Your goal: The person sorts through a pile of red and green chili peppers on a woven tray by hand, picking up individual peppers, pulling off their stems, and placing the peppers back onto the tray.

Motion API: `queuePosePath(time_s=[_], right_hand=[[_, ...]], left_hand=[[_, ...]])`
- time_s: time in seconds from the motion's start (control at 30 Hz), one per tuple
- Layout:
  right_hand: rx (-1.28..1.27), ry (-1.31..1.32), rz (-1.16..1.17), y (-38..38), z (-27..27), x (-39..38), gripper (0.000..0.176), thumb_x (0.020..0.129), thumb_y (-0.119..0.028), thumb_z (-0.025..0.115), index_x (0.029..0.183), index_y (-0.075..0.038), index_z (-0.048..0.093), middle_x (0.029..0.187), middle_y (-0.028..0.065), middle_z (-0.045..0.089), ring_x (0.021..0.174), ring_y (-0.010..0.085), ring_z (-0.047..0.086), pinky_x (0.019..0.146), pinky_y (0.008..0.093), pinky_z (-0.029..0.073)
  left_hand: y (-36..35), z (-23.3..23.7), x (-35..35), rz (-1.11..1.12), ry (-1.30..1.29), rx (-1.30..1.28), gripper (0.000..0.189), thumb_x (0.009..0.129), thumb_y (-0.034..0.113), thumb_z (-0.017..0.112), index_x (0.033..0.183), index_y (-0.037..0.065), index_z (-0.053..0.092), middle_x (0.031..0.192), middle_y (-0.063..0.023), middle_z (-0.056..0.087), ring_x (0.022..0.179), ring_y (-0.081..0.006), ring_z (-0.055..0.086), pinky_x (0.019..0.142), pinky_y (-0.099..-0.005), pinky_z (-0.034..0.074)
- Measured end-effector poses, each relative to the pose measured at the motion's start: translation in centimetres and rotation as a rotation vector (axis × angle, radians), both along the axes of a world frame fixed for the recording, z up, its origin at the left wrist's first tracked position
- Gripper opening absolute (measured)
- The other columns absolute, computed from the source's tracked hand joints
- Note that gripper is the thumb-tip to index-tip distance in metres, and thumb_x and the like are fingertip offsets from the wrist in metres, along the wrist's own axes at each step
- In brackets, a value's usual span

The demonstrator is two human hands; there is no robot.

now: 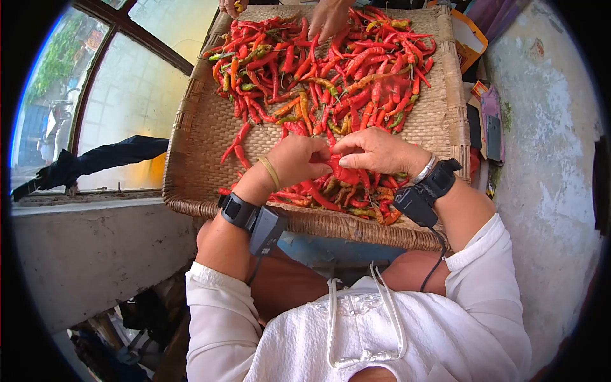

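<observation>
Red chili (342, 170) between the left fingers (317, 170) and right fingers (354, 160)

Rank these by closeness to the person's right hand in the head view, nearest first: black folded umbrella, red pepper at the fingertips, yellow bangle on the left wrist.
1. Red pepper: at the fingertips of the right hand.
2. Yellow bangle: to the left, on the wrist of the left hand.
3. Black folded umbrella: far left, by the window.
</observation>
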State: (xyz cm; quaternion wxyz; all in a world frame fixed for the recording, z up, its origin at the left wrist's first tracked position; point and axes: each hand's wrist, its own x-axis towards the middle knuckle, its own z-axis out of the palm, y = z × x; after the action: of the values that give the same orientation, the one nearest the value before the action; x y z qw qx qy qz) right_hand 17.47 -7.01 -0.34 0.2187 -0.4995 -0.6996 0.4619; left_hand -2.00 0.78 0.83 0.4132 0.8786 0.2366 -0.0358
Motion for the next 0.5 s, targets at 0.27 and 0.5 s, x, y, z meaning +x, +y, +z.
queuePosePath(time_s=[0.27,0.5], right_hand=[[-0.388,0.413,-0.199,-0.8,0.7,-0.5,0.018,0.081,-0.013,0.056,0.093,0.000,0.059,0.072,-0.0009,0.055,0.064,0.0058,0.050,0.059,0.0226,0.042],[-0.314,0.202,-0.448,0.3,0.3,1.4,0.017,0.079,-0.014,0.056,0.087,0.001,0.060,0.066,0.0013,0.056,0.055,0.0054,0.050,0.048,0.0207,0.041]], left_hand=[[-0.3,0.6,-0.4,0.240,-0.285,-0.495,0.012,0.075,0.000,0.062,0.087,0.000,0.059,0.076,0.0000,0.060,0.070,-0.0063,0.056,0.060,-0.0207,0.046],[0.7,1.4,-0.5,0.134,-0.198,0.329,0.014,0.069,0.003,0.067,0.081,0.001,0.059,0.075,-0.0068,0.062,0.064,-0.0131,0.059,0.058,-0.0243,0.046]])
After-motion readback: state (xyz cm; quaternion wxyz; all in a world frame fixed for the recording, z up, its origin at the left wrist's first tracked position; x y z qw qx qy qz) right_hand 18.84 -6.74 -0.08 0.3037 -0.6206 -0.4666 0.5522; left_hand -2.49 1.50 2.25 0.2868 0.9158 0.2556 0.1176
